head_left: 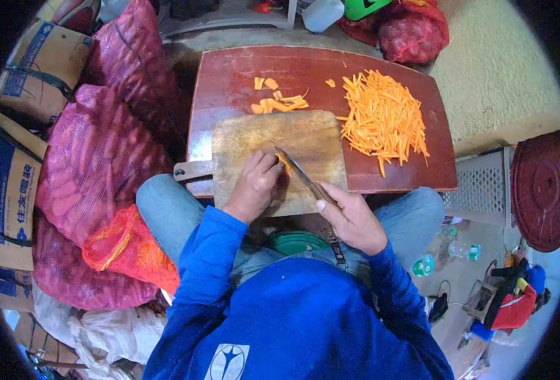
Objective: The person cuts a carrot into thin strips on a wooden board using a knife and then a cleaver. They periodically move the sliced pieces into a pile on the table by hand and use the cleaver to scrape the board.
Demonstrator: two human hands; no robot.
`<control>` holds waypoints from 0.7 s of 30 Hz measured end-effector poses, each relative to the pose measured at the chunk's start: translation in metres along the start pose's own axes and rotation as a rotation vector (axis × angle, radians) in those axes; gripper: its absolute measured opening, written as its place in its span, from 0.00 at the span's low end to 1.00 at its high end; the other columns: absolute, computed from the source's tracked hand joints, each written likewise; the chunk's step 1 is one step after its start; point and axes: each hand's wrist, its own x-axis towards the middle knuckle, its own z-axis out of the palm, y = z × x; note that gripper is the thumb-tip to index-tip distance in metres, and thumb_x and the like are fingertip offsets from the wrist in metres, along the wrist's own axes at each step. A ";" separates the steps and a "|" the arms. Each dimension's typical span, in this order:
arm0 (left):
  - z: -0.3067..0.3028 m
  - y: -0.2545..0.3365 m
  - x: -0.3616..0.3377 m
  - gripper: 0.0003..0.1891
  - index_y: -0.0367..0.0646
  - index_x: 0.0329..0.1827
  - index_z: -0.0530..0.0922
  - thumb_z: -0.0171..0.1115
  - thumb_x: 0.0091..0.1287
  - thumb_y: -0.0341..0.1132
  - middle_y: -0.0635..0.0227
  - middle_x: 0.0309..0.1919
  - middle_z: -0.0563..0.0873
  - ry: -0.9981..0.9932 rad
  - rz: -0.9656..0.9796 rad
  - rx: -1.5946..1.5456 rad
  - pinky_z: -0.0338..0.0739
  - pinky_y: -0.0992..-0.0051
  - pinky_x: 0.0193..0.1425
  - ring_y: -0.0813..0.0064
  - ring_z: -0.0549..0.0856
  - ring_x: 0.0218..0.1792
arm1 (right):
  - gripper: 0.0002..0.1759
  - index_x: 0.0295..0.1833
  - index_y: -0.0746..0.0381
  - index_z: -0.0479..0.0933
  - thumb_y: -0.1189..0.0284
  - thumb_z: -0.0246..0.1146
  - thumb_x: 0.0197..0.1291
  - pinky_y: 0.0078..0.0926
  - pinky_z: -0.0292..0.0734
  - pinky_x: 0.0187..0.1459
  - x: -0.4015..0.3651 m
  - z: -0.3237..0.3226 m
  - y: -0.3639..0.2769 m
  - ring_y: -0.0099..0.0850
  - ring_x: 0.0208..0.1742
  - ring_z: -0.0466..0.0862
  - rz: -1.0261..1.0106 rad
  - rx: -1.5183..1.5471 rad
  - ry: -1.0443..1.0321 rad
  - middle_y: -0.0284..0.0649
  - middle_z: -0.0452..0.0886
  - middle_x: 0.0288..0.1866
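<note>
A wooden cutting board [242, 136] with a handle on its left lies at the near edge of a red-brown table [229, 69]. My left hand [253, 185] rests on it, fingers curled over a piece of carrot [284, 163], mostly hidden beneath them. My right hand [354, 218] is closed around the handle of a knife [299, 173]. Its blade slants up and left, right beside the carrot and my left fingertips. Right of the board is a large heap of carrot sticks [384, 117]. Several carrot offcuts [280, 103] lie just beyond the board.
Pink mesh sacks [96, 171] and cardboard boxes [42, 69] are stacked at the left. An orange-red net bag [134, 247] lies by my left knee. To the right stand a grey perforated crate [483, 183] and a dark red lid [536, 190]. Plastic bottles [464, 250] lie on the floor.
</note>
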 end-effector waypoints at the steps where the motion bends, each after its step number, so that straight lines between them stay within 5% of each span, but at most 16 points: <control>1: 0.000 0.001 -0.001 0.16 0.31 0.49 0.85 0.66 0.57 0.25 0.55 0.47 0.84 -0.003 -0.007 -0.006 0.79 0.57 0.58 0.52 0.81 0.51 | 0.20 0.70 0.67 0.76 0.67 0.59 0.80 0.39 0.80 0.50 0.001 0.001 -0.001 0.39 0.43 0.85 0.008 0.000 -0.005 0.53 0.83 0.42; 10: 0.004 0.002 -0.003 0.17 0.31 0.48 0.86 0.66 0.56 0.27 0.56 0.45 0.84 -0.018 -0.024 0.019 0.78 0.56 0.59 0.52 0.81 0.51 | 0.22 0.72 0.71 0.74 0.69 0.58 0.80 0.38 0.81 0.52 0.010 0.006 -0.001 0.43 0.46 0.87 -0.018 -0.046 -0.067 0.58 0.85 0.46; 12: 0.002 0.003 -0.003 0.16 0.31 0.49 0.86 0.65 0.57 0.26 0.55 0.46 0.85 -0.023 -0.029 0.022 0.78 0.57 0.59 0.52 0.81 0.52 | 0.17 0.67 0.66 0.74 0.69 0.57 0.80 0.48 0.80 0.49 0.028 0.016 0.015 0.62 0.45 0.85 -0.129 -0.098 -0.031 0.63 0.82 0.42; 15: 0.005 0.000 -0.003 0.16 0.31 0.50 0.86 0.63 0.59 0.26 0.55 0.48 0.85 0.013 -0.077 -0.043 0.78 0.57 0.60 0.51 0.81 0.53 | 0.19 0.67 0.69 0.76 0.69 0.58 0.80 0.42 0.80 0.47 0.036 0.011 0.006 0.47 0.39 0.86 -0.068 -0.138 -0.046 0.59 0.83 0.40; 19: 0.004 0.003 -0.004 0.16 0.32 0.51 0.86 0.63 0.60 0.26 0.55 0.50 0.85 0.045 -0.075 0.035 0.78 0.56 0.60 0.51 0.81 0.54 | 0.20 0.69 0.69 0.75 0.69 0.58 0.80 0.43 0.80 0.46 0.028 0.003 -0.008 0.49 0.38 0.85 -0.030 -0.117 -0.063 0.58 0.82 0.37; 21: 0.000 0.006 -0.003 0.23 0.33 0.54 0.86 0.68 0.52 0.25 0.55 0.49 0.84 -0.007 -0.094 0.050 0.79 0.55 0.61 0.50 0.81 0.52 | 0.19 0.67 0.67 0.75 0.67 0.56 0.80 0.53 0.80 0.51 0.025 0.005 -0.011 0.67 0.50 0.85 0.001 -0.118 -0.058 0.67 0.84 0.44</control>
